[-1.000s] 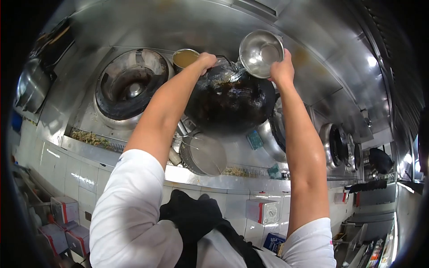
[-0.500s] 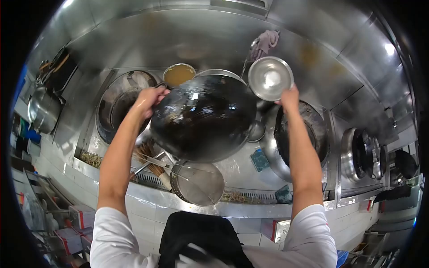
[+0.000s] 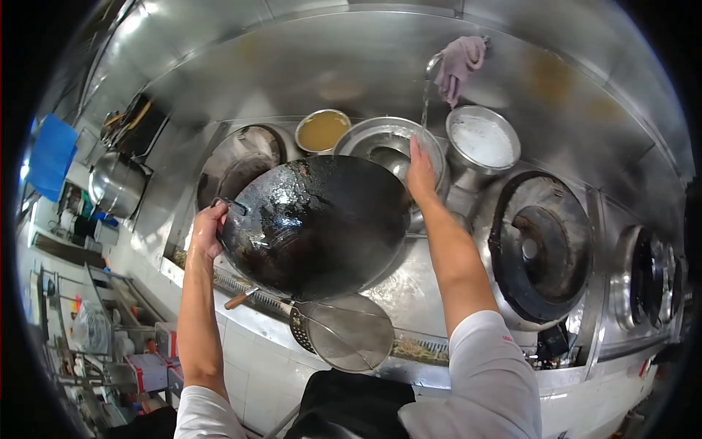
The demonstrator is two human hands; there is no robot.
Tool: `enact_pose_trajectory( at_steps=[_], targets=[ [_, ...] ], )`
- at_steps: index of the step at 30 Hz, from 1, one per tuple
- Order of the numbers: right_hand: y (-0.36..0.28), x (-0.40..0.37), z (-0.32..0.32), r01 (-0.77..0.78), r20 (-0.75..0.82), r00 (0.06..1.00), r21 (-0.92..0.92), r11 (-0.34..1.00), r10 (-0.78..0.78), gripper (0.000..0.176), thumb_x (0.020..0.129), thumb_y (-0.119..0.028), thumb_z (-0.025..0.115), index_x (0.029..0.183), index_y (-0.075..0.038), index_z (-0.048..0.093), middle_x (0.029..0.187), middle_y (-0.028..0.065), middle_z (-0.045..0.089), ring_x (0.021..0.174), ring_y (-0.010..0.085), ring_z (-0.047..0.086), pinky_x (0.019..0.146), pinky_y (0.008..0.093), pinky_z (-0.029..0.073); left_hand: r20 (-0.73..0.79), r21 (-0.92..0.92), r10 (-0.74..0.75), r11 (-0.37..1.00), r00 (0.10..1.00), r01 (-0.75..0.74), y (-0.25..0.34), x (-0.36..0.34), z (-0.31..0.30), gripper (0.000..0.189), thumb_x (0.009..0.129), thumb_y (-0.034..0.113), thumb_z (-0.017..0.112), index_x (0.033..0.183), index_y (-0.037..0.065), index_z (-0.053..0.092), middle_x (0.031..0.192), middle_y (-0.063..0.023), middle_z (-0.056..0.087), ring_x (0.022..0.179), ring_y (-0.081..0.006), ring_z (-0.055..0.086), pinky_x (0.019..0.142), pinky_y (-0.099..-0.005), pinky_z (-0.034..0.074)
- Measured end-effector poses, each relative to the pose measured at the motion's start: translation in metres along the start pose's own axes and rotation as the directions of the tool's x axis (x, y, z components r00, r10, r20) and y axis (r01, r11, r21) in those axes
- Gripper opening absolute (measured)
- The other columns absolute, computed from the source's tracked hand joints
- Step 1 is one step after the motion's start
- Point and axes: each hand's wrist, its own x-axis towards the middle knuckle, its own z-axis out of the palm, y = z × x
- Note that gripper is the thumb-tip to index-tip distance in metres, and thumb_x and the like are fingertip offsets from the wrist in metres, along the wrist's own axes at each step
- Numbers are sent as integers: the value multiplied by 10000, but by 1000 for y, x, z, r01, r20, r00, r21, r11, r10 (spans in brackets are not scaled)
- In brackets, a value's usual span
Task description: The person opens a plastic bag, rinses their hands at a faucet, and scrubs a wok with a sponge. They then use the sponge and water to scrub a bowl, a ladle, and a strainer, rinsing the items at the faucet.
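Black and glistening, one wok (image 3: pixel 322 234) is leaning above the counter (image 3: pixel 402 293) — left hand (image 3: pixel 210 230) clasping its handle (image 3: pixel 232 205), right hand (image 3: pixel 419 174) stretching flat, empty, by one metal basin (image 3: pixel 442 155); one tap (image 3: pixel 432 64) is running, one strainer (image 3: pixel 351 333) sitting nearer.

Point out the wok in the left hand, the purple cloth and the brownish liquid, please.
Wok (image 3: pixel 322 227): head view, dark surface facing the camera.
Purple cloth (image 3: pixel 461 64): head view, its hanging folds.
Brownish liquid (image 3: pixel 322 132): head view, middle of its surface.
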Motion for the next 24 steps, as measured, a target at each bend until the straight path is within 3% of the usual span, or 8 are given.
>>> enact_pose_trajectory(
  at_steps=[2,6,8,11,12,14,17,24],
  targets=[
    [10,-1,31,-408,340,866,57,911,367,542,756,29,488,1282,-84,417,1099,248,525,880,446,569,831,465,462,-47,-19,15,1000,999,-16,3,-9,7,172,866,86,510,696,83,536,575,10,526,454,-92,486,440,-229,418],
    [14,7,37,-479,505,760,8,878,410,428,751,30,492,1179,25,476,1005,256,570,809,439,595,727,489,500,-29,-46,5,999,1000,-6,-3,10,-6,155,868,98,525,714,86,535,580,18,521,450,-81,474,436,-224,414],
    [-7,5,-5,-860,682,507,445,251,527,318,785,4,458,1095,71,482,1024,210,593,928,415,583,686,475,539,127,32,-32,999,991,29,-13,36,-35,217,927,180,463,839,22,584,752,-53,636,622,-129,607,602,-275,532],
    [19,16,-14,-830,694,532,540,137,486,309,784,23,462,1086,75,494,927,188,609,852,385,610,586,435,569,143,-3,-51,999,988,53,-6,26,-20,223,921,172,473,805,20,589,716,-51,634,590,-130,602,583,-269,528],
    [22,19,-26,-828,688,537,542,146,488,309,784,23,462,1086,75,494,927,188,609,852,385,610,586,435,569,165,-24,-63,997,984,68,-2,21,-13,219,918,171,478,803,22,589,710,-52,634,582,-130,601,580,-269,526],
    [24,29,-59,-812,708,579,544,209,405,314,816,5,441,1122,67,476,1006,226,554,769,369,615,550,426,579,-11,-59,-66,996,998,66,9,0,19,171,891,132,508,740,70,559,586,19,532,451,-70,474,441,-215,425],
    [39,37,-101,-791,676,609,561,246,415,339,796,14,437,1125,94,456,1001,233,561,758,358,623,550,417,581,219,35,-67,998,973,61,12,12,25,179,895,141,501,760,58,584,599,2,568,466,-73,508,449,-212,438],
    [11,54,-218,-773,606,632,452,445,483,333,758,45,430,1075,147,453,941,238,571,641,335,635,544,339,590,351,141,-172,982,920,130,18,33,96,192,888,120,476,821,19,625,555,-14,576,432,-96,518,426,-242,439]
  ],
)
